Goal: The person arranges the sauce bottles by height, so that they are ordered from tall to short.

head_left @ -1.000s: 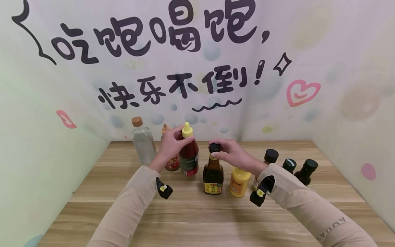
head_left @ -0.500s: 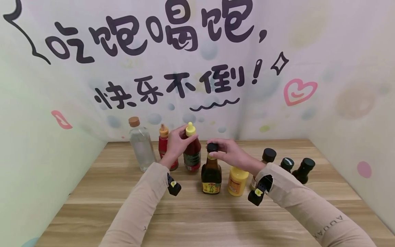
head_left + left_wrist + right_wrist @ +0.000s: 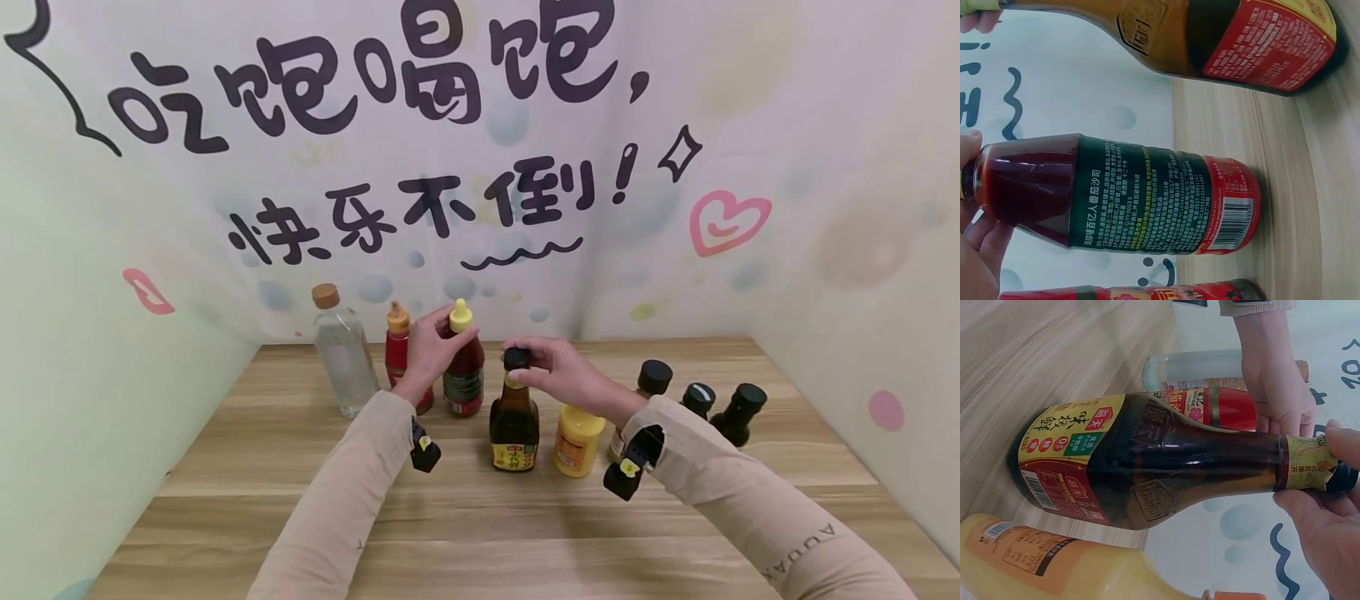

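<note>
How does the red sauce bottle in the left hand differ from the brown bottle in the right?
Cap: the red sauce bottle has a pointed yellow cap; the brown bottle has a black cap.
Label: green and red on the red sauce bottle, yellow and red on the brown bottle.
Place: in the head view the brown bottle stands nearer, the red sauce bottle farther back.
Shared: both look upright, gripped near the top by the left hand and right hand respectively.
</note>
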Demonstrator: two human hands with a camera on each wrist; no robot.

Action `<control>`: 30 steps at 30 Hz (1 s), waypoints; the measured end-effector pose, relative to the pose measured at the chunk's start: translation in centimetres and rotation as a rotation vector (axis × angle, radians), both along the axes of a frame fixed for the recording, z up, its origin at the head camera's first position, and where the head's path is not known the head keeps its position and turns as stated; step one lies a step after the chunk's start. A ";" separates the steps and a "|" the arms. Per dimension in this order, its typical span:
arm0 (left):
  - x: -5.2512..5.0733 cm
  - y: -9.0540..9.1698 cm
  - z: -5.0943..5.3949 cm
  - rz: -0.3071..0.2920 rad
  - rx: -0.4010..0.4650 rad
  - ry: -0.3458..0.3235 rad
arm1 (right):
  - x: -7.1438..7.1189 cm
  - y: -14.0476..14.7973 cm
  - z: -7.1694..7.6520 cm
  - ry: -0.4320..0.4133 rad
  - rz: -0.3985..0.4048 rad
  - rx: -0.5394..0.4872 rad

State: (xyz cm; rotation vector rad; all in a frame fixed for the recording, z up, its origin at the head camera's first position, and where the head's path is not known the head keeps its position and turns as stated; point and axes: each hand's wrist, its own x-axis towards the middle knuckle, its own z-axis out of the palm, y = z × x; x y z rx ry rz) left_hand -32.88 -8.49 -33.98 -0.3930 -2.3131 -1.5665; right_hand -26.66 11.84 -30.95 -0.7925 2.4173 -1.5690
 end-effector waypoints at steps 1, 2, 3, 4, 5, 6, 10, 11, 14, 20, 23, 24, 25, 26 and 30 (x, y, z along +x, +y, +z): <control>0.0 0.0 -0.1 0.002 0.002 -0.001 | 0.0 0.0 0.0 0.001 -0.001 0.001; -0.1 0.0 -0.1 0.003 0.004 -0.004 | 0.0 0.0 0.0 0.001 -0.002 0.001; -0.1 0.0 -0.2 0.005 0.007 -0.006 | 0.0 0.0 -0.1 0.001 -0.001 -0.001; -0.1 0.0 -0.2 0.006 0.009 -0.010 | 0.0 0.0 0.0 0.000 -0.004 0.001; -0.1 -0.1 -0.3 0.008 0.010 -0.015 | 0.1 -0.1 0.0 0.000 -0.006 0.003; -0.1 -0.1 -0.3 0.011 0.014 -0.022 | 0.1 -0.1 0.0 0.000 -0.006 0.004; -0.2 -0.1 -0.5 0.024 0.021 -0.036 | 0.2 -0.1 0.0 0.003 -0.006 0.001; -0.3 -0.1 -0.6 0.028 0.021 -0.037 | 0.2 -0.1 0.0 0.004 -0.004 -0.002; -0.3 -0.1 -0.7 0.035 0.022 -0.034 | 0.2 -0.1 0.0 0.005 -0.004 -0.005; -0.7 -0.3 -0.7 0.047 0.025 -0.058 | 0.2 -0.1 -0.1 0.005 -0.004 -0.008; -0.9 -0.4 -0.6 0.062 0.022 -0.077 | 0.1 -0.1 -0.1 0.006 -0.006 -0.011; -0.9 -0.5 -0.6 0.064 0.019 -0.082 | 0.1 -0.1 -0.1 0.006 -0.007 -0.012; -1.0 -0.5 -0.6 0.062 0.019 -0.086 | 0.1 -0.1 -0.1 0.006 -0.009 -0.010; -1.0 -0.6 -0.6 0.062 0.016 -0.093 | 0.1 -0.1 -0.1 0.007 -0.010 -0.007; -1.2 -0.6 -0.5 0.042 0.008 -0.111 | 0.1 -0.1 -0.1 0.012 -0.008 -0.006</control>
